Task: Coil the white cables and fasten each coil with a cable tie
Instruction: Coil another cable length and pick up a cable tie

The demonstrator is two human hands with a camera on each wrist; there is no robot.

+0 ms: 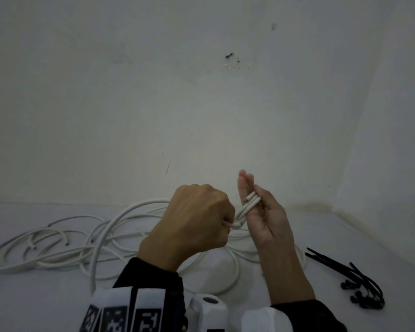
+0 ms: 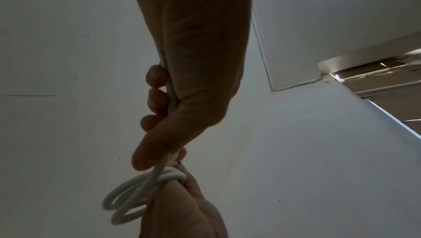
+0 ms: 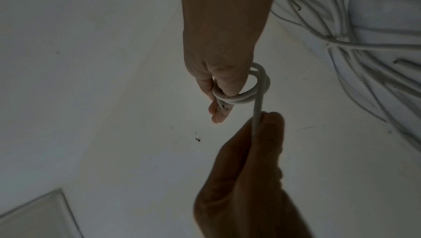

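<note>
A small coil of white cable is held above the table, its loops pinched between the thumb and the upright fingers of my right hand. In the right wrist view the coil loops round the thumb. My left hand is a fist just left of the coil and grips the strand leading from it. In the left wrist view this strand runs from my fist to the coil. Several loose white cables lie tangled on the table's left and middle. Black cable ties lie at the right.
The white table ends at a white wall close behind the hands. A corner of the wall stands at the right. Wrist camera mounts fill the bottom edge of the head view.
</note>
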